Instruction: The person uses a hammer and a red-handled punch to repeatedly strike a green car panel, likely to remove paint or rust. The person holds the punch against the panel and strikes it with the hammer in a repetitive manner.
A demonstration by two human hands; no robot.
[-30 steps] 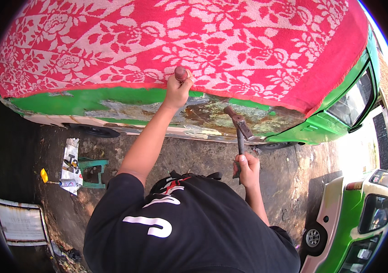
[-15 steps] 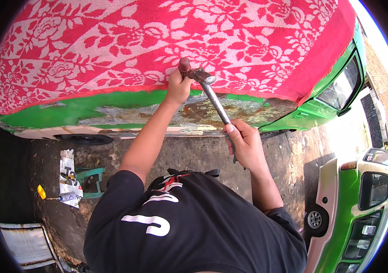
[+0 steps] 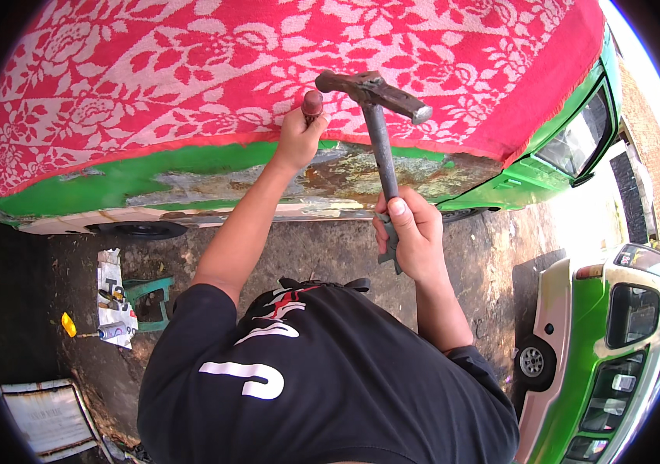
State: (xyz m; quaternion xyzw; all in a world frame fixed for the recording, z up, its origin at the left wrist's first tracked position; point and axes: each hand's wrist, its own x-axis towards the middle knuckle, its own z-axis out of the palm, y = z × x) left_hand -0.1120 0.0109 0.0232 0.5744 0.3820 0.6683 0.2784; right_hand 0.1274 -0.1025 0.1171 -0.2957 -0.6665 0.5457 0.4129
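My right hand is closed round the lower handle of a metal hammer, whose two-ended head is raised over the van's side. My left hand is wrapped round a short tool with a rounded reddish-brown end; its lower part is hidden, so its kind is unclear. The hammer head sits just right of that end, apart from it as far as I can see. Beneath both hands runs the green van's side panel, its paint worn off in patches. A red and pink floral cloth covers the van above.
A second green and white van stands at the right. On the ground at the left are a green plastic stool, a printed sheet with a can on it, and a yellow object. A rusty white panel lies at lower left.
The hammer has risen away from the reddish-brown end, its head now higher and further right. My left hand keeps its grip in nearly the same place.
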